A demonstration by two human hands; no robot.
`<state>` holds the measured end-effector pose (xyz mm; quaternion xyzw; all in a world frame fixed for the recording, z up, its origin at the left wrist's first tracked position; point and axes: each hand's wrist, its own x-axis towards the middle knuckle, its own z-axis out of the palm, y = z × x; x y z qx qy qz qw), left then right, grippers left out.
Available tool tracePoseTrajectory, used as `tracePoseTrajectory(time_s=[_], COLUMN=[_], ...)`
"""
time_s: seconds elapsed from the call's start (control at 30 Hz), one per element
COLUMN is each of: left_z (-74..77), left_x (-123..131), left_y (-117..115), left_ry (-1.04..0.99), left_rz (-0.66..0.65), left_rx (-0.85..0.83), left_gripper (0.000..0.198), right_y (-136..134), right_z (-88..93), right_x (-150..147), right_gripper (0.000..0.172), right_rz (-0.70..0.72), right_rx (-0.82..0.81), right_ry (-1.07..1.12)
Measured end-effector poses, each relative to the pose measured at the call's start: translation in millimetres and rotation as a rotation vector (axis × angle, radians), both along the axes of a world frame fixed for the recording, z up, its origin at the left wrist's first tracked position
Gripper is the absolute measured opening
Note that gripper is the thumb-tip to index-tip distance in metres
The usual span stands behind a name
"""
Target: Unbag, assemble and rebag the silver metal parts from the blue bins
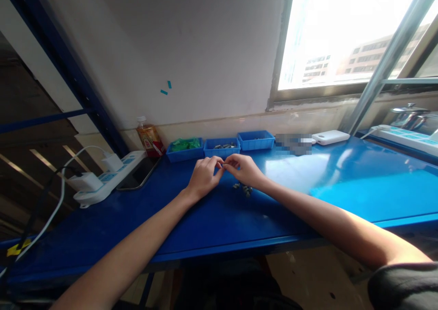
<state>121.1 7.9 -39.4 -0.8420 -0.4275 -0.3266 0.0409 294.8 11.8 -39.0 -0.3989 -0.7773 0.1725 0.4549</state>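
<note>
My left hand [206,174] and my right hand [244,169] meet fingertip to fingertip over the blue table [219,228]. Both are closed in a pinch around something tiny and dark, too small to name. Just below my right hand lies a small pile of short metal parts [247,190] on the tabletop. Directly behind my hands stands a blue bin [221,152] with small metal parts in it. To its left, another blue bin [185,155] holds green plastic material. A third blue bin [256,142] on the right has a few small pieces inside.
At the left are a white power strip [112,182] with plugged-in chargers, a dark phone [138,175] and a drink bottle [149,139]. A white box-shaped device [331,137] lies back right, near another power strip [407,139] and a metal pot [409,116]. A wall and window close off the back.
</note>
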Motion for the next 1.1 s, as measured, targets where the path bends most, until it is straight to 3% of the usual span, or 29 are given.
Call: tracePoseTrajectory(time_s=[0.33, 0.53, 0.73, 0.93, 1.1], left_z=[2.3, 3.2, 0.4, 3.0, 4.9], left_x=[0.5, 0.3, -0.8, -0.3, -1.3], left_y=[-2.4, -1.6, 2.2, -0.1, -1.0], left_ry=[-0.001, 0.016, -0.025, -0.005, -0.042], left_rz=[-0.027, -0.005, -0.020, -0.050, -0.064], left_rx=[0.056, 0.086, 0.021, -0.029, -0.036], left_gripper=[0.016, 0.019, 0.025, 0.030, 0.021], right_y=[-1.5, -0.2, -4.9, -7.6, -7.3], right_z=[1.7, 0.6, 3.2, 4.8, 7.4], right_x=[-0.3, 2.7, 7.1, 5.6, 5.9], right_gripper=[0.021, 0.018, 0.018, 0.012, 0.022], right_rz=[-0.032, -0.088, -0.054, -0.074, -0.107], right_rx=[0.009, 0.076, 0.247, 0.250, 0.230], right_ry=[0.011, -0.101, -0.283, -0.313, -0.294])
